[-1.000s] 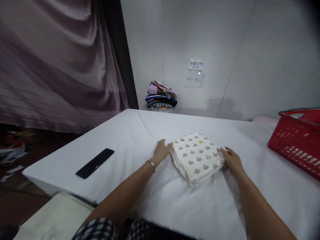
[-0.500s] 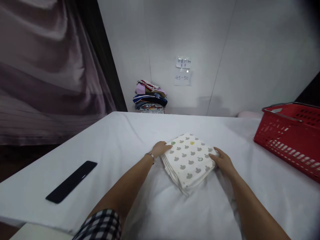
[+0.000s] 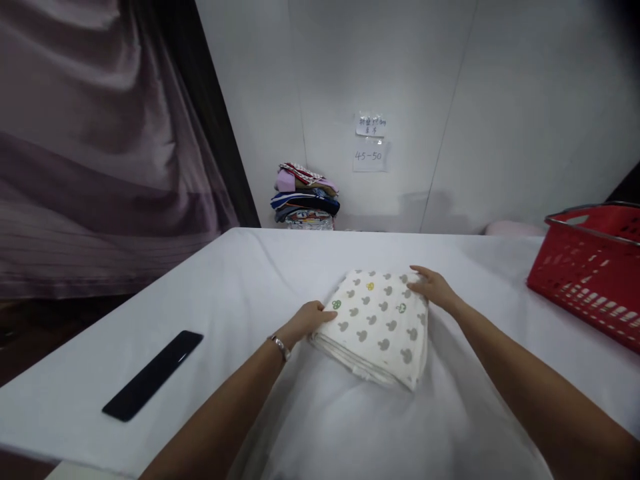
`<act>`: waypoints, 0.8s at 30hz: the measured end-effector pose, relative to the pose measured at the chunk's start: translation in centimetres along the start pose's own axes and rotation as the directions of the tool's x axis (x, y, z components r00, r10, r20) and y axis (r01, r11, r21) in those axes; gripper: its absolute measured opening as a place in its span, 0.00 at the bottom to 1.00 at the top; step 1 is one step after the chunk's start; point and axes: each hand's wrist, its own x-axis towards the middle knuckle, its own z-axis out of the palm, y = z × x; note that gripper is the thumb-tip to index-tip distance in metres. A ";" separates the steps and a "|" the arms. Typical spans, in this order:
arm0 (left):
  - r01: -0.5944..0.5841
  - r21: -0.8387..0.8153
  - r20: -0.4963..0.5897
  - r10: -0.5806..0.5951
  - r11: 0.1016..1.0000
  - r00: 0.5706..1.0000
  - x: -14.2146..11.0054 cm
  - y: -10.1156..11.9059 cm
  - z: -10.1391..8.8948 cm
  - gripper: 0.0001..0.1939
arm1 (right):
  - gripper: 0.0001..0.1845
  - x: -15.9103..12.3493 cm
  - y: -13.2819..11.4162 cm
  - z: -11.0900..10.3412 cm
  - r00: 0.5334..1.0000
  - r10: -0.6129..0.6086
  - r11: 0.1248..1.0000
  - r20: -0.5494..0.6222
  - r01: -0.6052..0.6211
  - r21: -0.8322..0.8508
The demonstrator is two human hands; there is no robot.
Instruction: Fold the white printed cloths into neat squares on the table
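Note:
A folded white cloth [image 3: 373, 327] with grey, green and yellow mushroom-like prints lies in front of me, its layers showing along the near edge. My left hand [image 3: 310, 319] grips its left edge, thumb on top and the other fingers hidden underneath. At the far right corner, my right hand [image 3: 433, 287] holds the cloth with its thumb on the top face; the index finger reaches along the back edge and the remaining fingers are partly hidden.
The white-covered table [image 3: 240, 280] carries a flat black phone-like slab [image 3: 153, 375] at left and a red plastic basket [image 3: 585, 273] at right. Beyond the far edge rises a pile of folded fabrics [image 3: 306, 197]. A pinkish curtain [image 3: 100, 147] hangs at left.
Both hands have turned the cloth clockwise: its left edge came nearer to me and its right corner moved farther away. The camera view has shifted slightly left.

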 end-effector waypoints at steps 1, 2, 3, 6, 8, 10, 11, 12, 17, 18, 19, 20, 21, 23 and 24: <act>-0.001 0.020 -0.031 0.001 1.000 1.000 -0.3 -0.3 0.2 0.16 | 0.33 1.1 -0.4 0.6 1.000 -0.011 0.998 0.017 0.012 -0.059; 0.000 0.043 -0.060 0.002 0.999 0.998 -0.6 -0.5 0.4 0.16 | 0.32 2.0 -0.7 1.2 0.999 -0.012 0.990 0.034 0.016 -0.143; 0.002 0.064 -0.084 0.003 0.998 0.996 -0.8 -0.6 0.5 0.16 | 0.32 2.7 -0.9 1.8 0.999 -0.009 0.972 0.046 0.020 -0.234; 0.006 0.098 -0.127 0.006 0.995 0.992 -1.3 -0.5 1.0 0.15 | 0.28 2.9 -1.8 3.4 0.997 -0.036 0.904 0.065 0.060 -0.424; -0.003 0.095 -0.154 0.018 0.995 0.988 -1.5 -0.4 1.2 0.15 | 0.27 1.5 -2.8 4.1 0.988 -0.120 0.877 0.096 0.151 -0.455; -0.024 0.082 -0.175 0.038 0.996 0.984 -1.6 -0.4 1.3 0.15 | 0.26 -0.8 -4.1 4.9 0.958 -0.227 0.824 0.172 0.284 -0.490; -0.034 0.074 -0.178 0.047 0.997 0.983 -1.7 -0.5 1.4 0.15 | 0.27 -2.2 -4.7 5.4 0.938 -0.263 0.789 0.225 0.344 -0.509; -0.041 0.065 -0.175 0.052 0.997 0.983 -1.7 -0.6 1.4 0.15 | 0.28 -3.6 -5.3 5.9 0.923 -0.273 0.762 0.272 0.380 -0.525; -0.050 0.028 -0.149 0.053 0.998 0.987 -1.4 -1.3 1.6 0.16 | 0.33 -9.0 -5.3 8.4 0.891 -0.221 0.661 0.396 0.435 -0.611; -0.056 0.026 -0.151 0.059 0.998 0.987 -1.4 -1.5 1.7 0.16 | 0.32 -9.5 -4.9 8.7 0.891 -0.222 0.647 0.395 0.438 -0.624; -0.062 0.025 -0.153 0.065 0.998 0.986 -1.3 -1.6 1.7 0.16 | 0.32 -9.7 -4.5 9.0 0.892 -0.228 0.637 0.391 0.440 -0.633; -0.066 0.024 -0.154 0.069 0.998 0.986 -1.2 -1.8 1.8 0.16 | 0.31 -9.8 -4.1 9.1 0.892 -0.238 0.628 0.384 0.443 -0.640; -0.070 0.023 -0.155 0.073 0.997 0.985 -1.1 -1.9 1.9 0.16 | 0.31 -9.9 -3.8 9.2 0.891 -0.252 0.621 0.377 0.448 -0.644; -0.081 0.021 -0.159 0.083 0.996 0.984 -1.0 -2.2 2.1 0.16 | 0.32 -9.7 -3.5 9.2 0.890 -0.267 0.613 0.369 0.452 -0.648; -0.084 0.020 -0.161 0.086 0.996 0.983 -0.9 -2.3 2.2 0.16 | 0.32 -9.7 -3.5 9.2 0.890 -0.267 0.611 0.370 0.454 -0.649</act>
